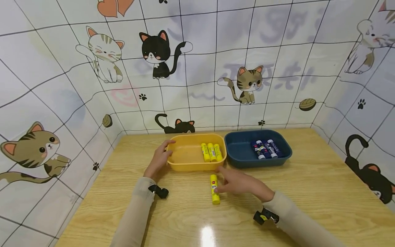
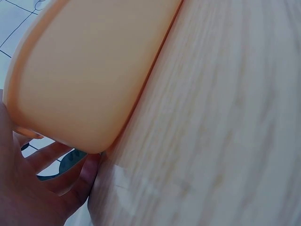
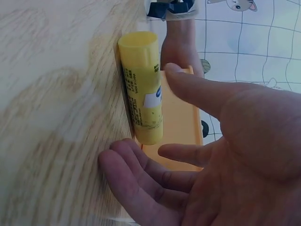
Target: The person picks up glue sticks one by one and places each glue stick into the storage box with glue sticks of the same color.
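Observation:
A yellow glue stick (image 1: 215, 193) lies on the table in front of the yellow tray (image 1: 188, 167). My right hand (image 1: 242, 181) is beside it, the thumb close to its side. In the right wrist view the fingers (image 3: 136, 188) are spread and loosely bent near one end of the glue stick (image 3: 143, 94), not closed round it. At the tray's left end, my left hand (image 1: 158, 158) holds the rim, thumb over the edge. The left wrist view shows its fingers (image 2: 51, 157) against the end of the tray (image 2: 89, 70). Three yellow glue sticks (image 1: 212, 152) lie inside the tray's right part.
A dark blue tray (image 1: 237, 162) stands just right of the yellow one. Several dark blue and white sticks (image 1: 265, 149) lie in its right half. Cat-patterned sheets (image 1: 203, 68) rise behind and beside the wooden table (image 1: 176, 219).

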A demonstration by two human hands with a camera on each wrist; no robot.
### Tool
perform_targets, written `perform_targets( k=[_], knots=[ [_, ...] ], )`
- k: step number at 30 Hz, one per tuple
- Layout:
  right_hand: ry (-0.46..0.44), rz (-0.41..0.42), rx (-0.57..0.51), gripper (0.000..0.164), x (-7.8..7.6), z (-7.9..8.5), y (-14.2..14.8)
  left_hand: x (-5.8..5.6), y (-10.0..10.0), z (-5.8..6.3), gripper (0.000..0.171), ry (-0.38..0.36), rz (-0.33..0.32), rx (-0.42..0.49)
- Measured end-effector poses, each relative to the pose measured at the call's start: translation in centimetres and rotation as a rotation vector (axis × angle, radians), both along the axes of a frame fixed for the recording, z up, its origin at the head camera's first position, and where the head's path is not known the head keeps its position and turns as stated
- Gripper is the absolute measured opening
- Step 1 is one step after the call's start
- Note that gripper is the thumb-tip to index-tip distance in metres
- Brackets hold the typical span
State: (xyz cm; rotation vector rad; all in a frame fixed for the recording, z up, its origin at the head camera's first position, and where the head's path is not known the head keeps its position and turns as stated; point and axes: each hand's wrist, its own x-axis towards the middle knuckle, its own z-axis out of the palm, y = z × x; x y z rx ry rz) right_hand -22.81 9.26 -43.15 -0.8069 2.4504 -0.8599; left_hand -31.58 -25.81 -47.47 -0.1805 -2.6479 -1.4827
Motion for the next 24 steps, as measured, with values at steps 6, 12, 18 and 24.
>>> perform_targets(
  k=[6, 12, 18, 24],
  knots=[
    [-0.098, 0.043, -0.040, 0.066, -0.1, 0.0, 0.5, 0.2, -0.1, 0.0, 0.050, -0.006, 0.000, -0.005],
    [-0.113, 0.024, -0.045, 0.067, -0.1, 0.2, 0.6, 0.1, -0.1, 0.1, 0.050, 0.014, -0.001, -0.012],
    [-0.161, 0.006, -0.033, 0.070, -0.4, 0.3, 0.8, 0.0, -0.1, 0.1, 0.050, -0.006, 0.002, -0.009],
    [-0.216, -0.003, -0.036, 0.069, -0.7, 0.5, 1.2, 0.2, -0.1, 0.2, 0.050, -0.004, 0.002, -0.002]
  ],
)
